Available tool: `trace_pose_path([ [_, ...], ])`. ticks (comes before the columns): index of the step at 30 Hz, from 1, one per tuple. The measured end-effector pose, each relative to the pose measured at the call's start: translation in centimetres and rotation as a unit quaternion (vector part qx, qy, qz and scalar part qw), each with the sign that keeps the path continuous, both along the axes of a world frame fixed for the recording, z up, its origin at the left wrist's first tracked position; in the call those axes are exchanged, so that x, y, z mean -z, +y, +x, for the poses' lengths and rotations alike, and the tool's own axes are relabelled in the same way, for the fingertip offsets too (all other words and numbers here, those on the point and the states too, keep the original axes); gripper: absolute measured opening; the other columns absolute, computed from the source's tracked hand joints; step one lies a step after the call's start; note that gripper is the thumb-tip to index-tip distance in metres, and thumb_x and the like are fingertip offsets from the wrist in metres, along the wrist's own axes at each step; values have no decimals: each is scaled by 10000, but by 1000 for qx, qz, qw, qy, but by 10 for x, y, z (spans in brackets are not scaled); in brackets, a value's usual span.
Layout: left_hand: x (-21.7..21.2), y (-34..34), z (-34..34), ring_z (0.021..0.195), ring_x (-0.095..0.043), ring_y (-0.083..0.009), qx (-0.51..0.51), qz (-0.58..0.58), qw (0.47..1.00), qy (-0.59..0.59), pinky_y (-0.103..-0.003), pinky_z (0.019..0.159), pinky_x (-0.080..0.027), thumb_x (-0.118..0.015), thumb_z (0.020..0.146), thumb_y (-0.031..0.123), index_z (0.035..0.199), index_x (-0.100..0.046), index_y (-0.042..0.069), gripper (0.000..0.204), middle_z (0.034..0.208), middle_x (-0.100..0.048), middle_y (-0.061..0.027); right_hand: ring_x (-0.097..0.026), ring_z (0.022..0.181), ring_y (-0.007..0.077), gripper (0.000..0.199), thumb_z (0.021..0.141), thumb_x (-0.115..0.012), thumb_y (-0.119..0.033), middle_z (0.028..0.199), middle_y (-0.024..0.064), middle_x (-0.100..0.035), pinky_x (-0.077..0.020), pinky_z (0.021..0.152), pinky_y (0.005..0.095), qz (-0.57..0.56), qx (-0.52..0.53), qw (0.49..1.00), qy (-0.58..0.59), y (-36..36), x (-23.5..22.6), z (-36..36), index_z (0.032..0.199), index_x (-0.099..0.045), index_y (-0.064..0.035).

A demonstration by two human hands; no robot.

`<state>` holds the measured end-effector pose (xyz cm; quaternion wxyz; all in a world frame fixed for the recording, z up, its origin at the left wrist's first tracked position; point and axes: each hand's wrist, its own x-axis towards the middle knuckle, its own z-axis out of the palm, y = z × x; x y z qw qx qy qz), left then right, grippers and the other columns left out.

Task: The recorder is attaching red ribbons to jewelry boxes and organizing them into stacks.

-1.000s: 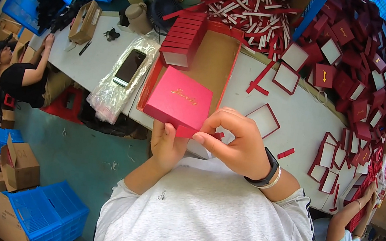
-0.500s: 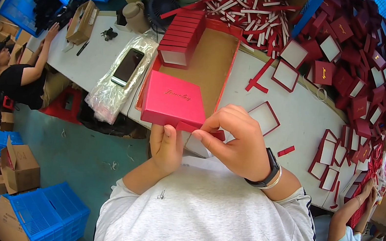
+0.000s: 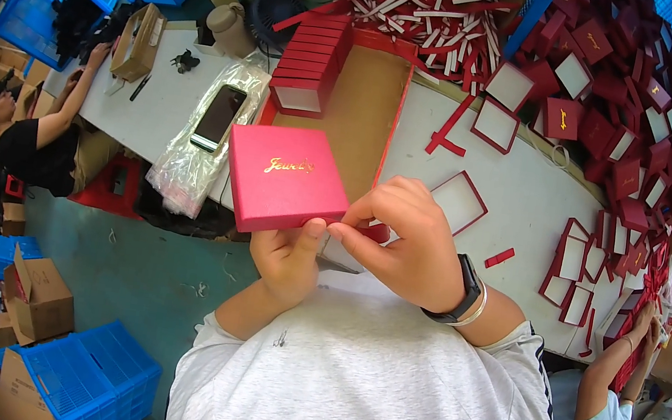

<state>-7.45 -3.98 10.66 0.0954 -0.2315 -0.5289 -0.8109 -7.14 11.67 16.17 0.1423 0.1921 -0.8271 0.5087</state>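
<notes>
A: The red box (image 3: 284,179) with gold script on its lid is held above the near edge of the table (image 3: 516,210), just in front of the person's chest. The left hand (image 3: 288,259) supports it from below, thumb pressed up on the near rim.

B: And the right hand (image 3: 409,242)?

A: It is beside the box's right corner. Its fingers (image 3: 361,214) are curled close together and pinch at that corner, on something small and red; what exactly, the picture does not show.

B: How should the person do this step well?

A: It seems best to keep the box level on the left palm and press only at the edge, so the lid is not dented.

B: What lies around the box?

A: Behind it, a brown board (image 3: 357,118) with a stack of red boxes (image 3: 309,64). Left of the box, a phone (image 3: 218,116) on a clear bag. Far right of it, a heap of red lids (image 3: 619,87) and white inserts.
</notes>
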Motion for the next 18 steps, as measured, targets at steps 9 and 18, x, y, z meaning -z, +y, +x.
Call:
trace_pose_path([
  [9,-5,-5,-11,1012,-534,-171,-192,84,977,24,-320,913,-398,-604,844,31,1144,-486,-29,328,1103,-572,-112,-505,774,165,126,719,-724,-101,758,13,-592,-399,690,281,-8,22,997,-71,14,1,-5,796,-632,-61],
  [18,-18,-15,-12,1000,-552,-181,-152,121,980,-45,-318,903,-424,-563,889,90,1128,-490,-13,270,1090,-578,-105,-454,723,118,145,770,-713,-162,709,11,-535,-379,639,254,-33,48,987,-152,45,14,-15,778,-645,-35],
])
